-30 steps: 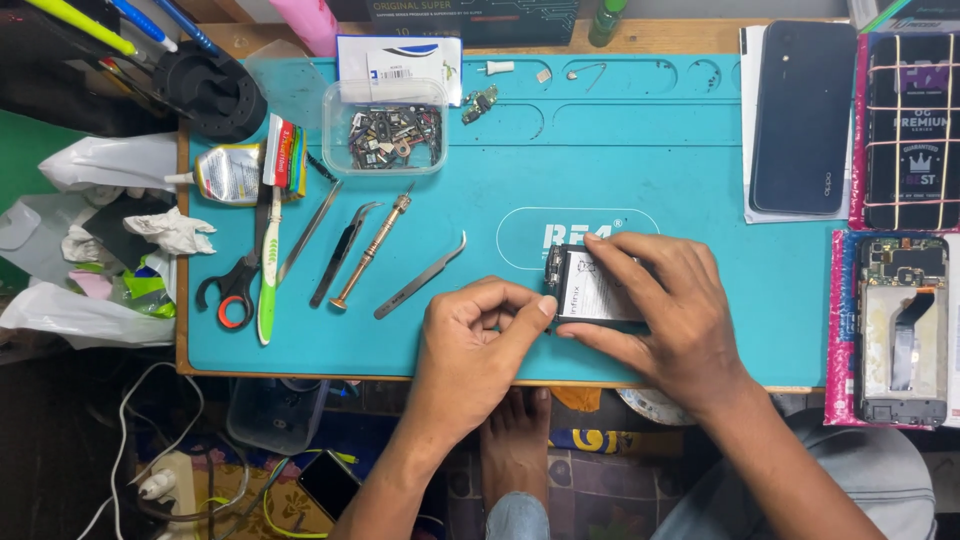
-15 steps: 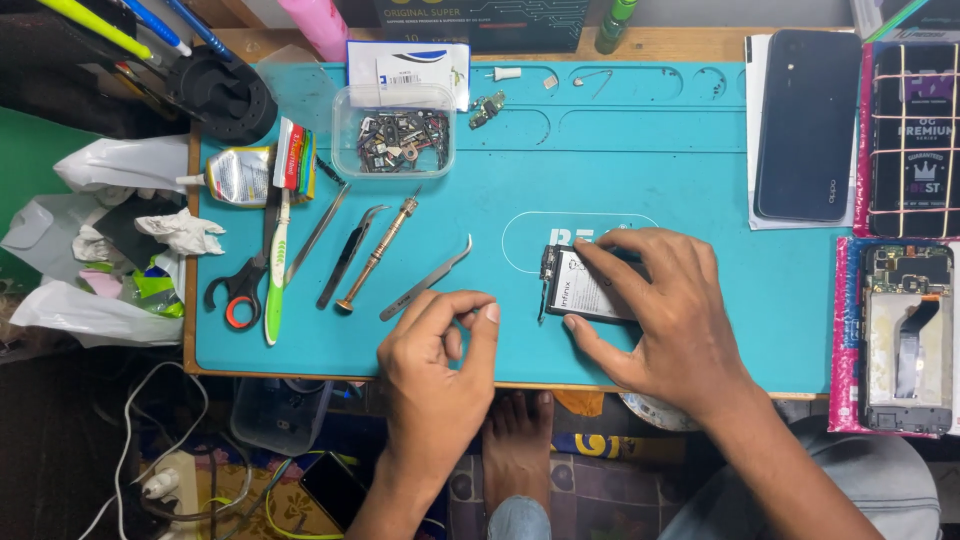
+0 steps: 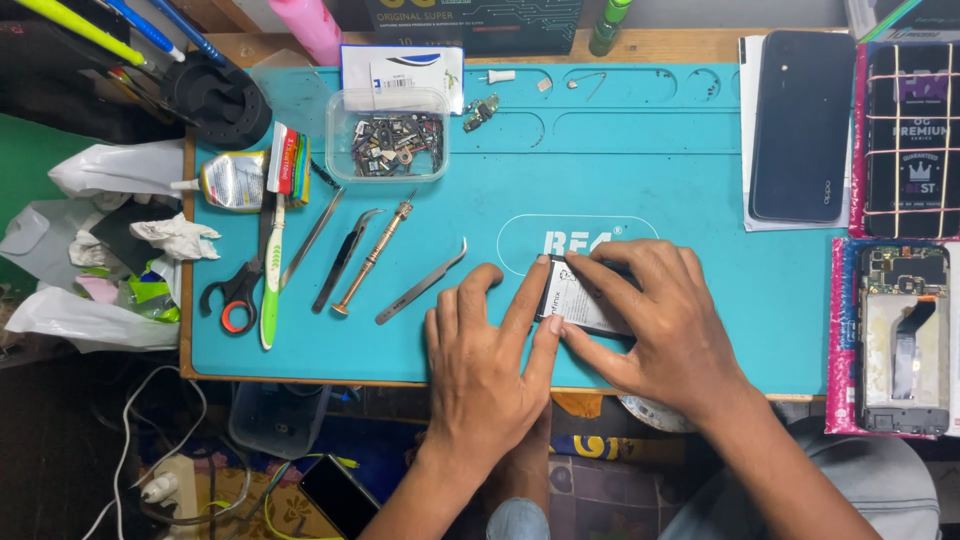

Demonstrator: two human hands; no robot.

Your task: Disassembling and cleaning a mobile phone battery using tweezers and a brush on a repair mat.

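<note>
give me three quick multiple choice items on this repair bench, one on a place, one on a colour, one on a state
1. Where does the clear plastic box of small metal parts sit?
A. at the far left part of the teal work mat
B. on the floor
C. on the black phone

2. What colour are the handles of the scissors?
A. yellow
B. black and red
C. white

3. What is the state of the small white flat battery-like pack?
A. lying untouched
B. lifted above the mat
C. pressed flat on the mat between both hands

Answers: 1 A, it stands on the mat above the tweezers; 2 B, one loop is black and one red; 3 C, the left hand and right hand both lay fingers on it.
</note>
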